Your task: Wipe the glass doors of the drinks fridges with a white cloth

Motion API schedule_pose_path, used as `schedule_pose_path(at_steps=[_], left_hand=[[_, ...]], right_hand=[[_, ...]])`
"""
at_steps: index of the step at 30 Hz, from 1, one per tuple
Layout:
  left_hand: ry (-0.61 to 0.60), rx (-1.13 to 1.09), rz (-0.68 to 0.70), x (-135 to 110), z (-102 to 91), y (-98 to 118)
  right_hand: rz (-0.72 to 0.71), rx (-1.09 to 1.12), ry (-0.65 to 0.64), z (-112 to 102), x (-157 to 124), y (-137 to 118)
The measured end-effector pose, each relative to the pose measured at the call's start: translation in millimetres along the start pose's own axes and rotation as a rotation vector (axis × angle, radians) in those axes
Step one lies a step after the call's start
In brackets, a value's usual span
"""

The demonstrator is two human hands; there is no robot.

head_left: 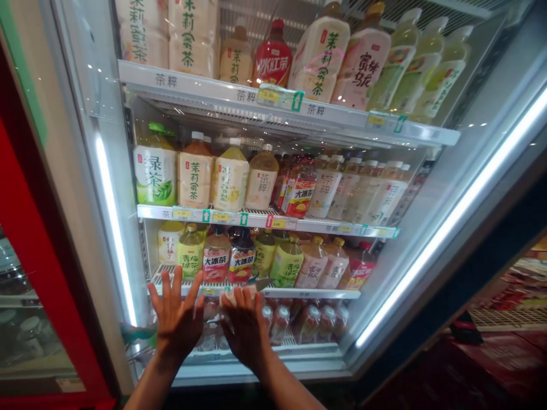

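Observation:
My left hand (pixel 177 316) is raised with its fingers spread, in front of the lower shelves of a lit drinks fridge. It holds nothing that I can see. Beside it, my right hand (pixel 247 324) reaches up with fingers stretched and closer together. Its fingertips overlap a small pale strip (pixel 228 296) at the shelf edge; whether they touch it I cannot tell. Just above the hands stand a green tea bottle (pixel 190 259), a pink-labelled iced tea bottle (pixel 216 261) and a dark iced tea bottle (pixel 241 262). Small bottles (pixel 281 319) on the bottom shelf are partly hidden by my hands.
Upper shelves carry several large tea bottles (pixel 156 171). White shelf rails (pixel 299 105) hold price tags. Bright light strips (pixel 113 222) run along both sides. At left is a red-framed cabinet (pixel 51 273); at right, a rack with packaged goods (pixel 508 290).

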State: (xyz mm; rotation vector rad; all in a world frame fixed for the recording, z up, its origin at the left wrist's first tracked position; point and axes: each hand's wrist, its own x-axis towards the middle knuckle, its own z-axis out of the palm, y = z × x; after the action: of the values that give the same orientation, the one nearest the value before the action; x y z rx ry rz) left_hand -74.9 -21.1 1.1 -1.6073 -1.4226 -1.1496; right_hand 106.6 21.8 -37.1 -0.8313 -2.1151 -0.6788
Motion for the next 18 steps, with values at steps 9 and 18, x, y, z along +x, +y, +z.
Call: schedule_pose_path(at_steps=[9, 18], left_hand=[[0.085, -0.144, 0.103, -3, -8.6, 10], [-0.067, -0.2, 0.248, 53, -5.6, 23]], right_hand=[[0.016, 0.063, 0.042, -41, 101, -2], [-0.279, 0.088, -0.049, -56, 116, 31]])
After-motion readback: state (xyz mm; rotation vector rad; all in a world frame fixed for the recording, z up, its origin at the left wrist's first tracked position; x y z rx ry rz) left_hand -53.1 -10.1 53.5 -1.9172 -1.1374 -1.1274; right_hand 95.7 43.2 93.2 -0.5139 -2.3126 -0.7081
